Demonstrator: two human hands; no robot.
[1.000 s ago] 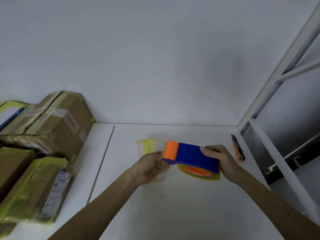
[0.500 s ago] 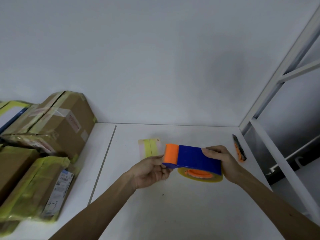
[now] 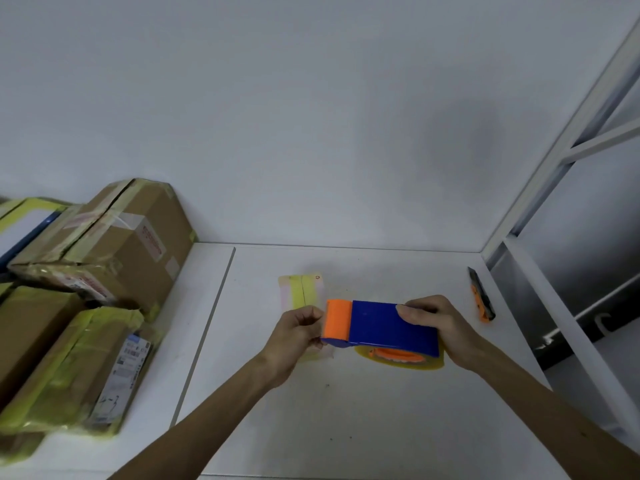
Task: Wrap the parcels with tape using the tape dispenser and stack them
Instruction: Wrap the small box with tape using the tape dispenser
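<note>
A blue tape dispenser [image 3: 388, 327] with an orange front roller and a yellowish tape roll under it hangs just above the white table [image 3: 346, 410]. My right hand [image 3: 440, 327] grips its rear end. My left hand [image 3: 298, 336] pinches at the orange front end, where the tape end comes out; the tape itself is too thin to make out. A small flat pale parcel [image 3: 301, 289] with a yellow tape strip lies on the table behind my left hand, partly hidden by it. Taped cardboard parcels [image 3: 104, 258] are piled at the left.
An orange and black utility knife [image 3: 481, 294] lies near the table's right edge. A white metal rack frame [image 3: 554, 188] rises on the right. A flat parcel wrapped in yellow tape [image 3: 83, 368] leans at the lower left. A seam [image 3: 204, 337] splits the table.
My left hand has curled its fingers tighter at the dispenser's orange front end. The dispenser has stayed in nearly the same place.
</note>
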